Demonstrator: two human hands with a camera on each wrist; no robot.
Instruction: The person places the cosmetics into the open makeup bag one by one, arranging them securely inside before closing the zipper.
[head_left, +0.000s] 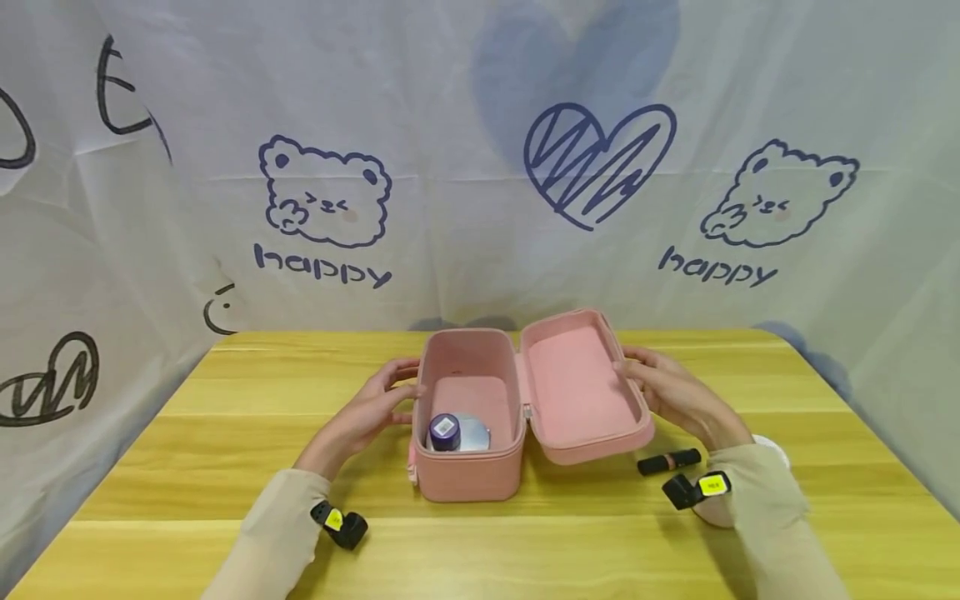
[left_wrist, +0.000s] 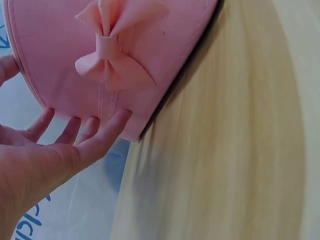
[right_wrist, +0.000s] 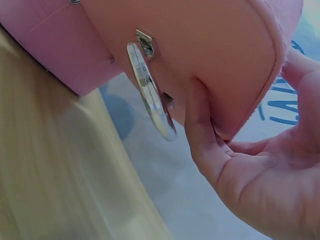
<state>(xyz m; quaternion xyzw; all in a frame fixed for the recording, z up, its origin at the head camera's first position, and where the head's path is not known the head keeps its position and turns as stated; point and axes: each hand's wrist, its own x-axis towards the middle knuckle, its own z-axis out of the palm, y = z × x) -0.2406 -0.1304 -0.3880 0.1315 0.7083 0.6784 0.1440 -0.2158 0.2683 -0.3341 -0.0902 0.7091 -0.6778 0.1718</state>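
A pink cosmetic case point(head_left: 468, 479) stands on the wooden table, its lid point(head_left: 577, 379) swung out to the right. Inside lie a purple-topped container point(head_left: 445, 429) and a silvery round item point(head_left: 474, 433). My left hand point(head_left: 375, 404) rests its spread fingertips on the outer left wall, beside a pink bow point(left_wrist: 107, 55) in the left wrist view. With fingers and thumb, my right hand point(head_left: 675, 396) pinches the lid's outer edge. Near that hand, a metal-trimmed carry handle point(right_wrist: 150, 92) hangs from the lid's outer face in the right wrist view.
A dark lipstick-like tube point(head_left: 669, 461) lies right of the case. Partly hidden under the right forearm is a pale round object point(head_left: 772, 450). Behind the table point(head_left: 562, 550) hangs a white cloth point(head_left: 465, 242) with printed drawings; it also covers the sides.
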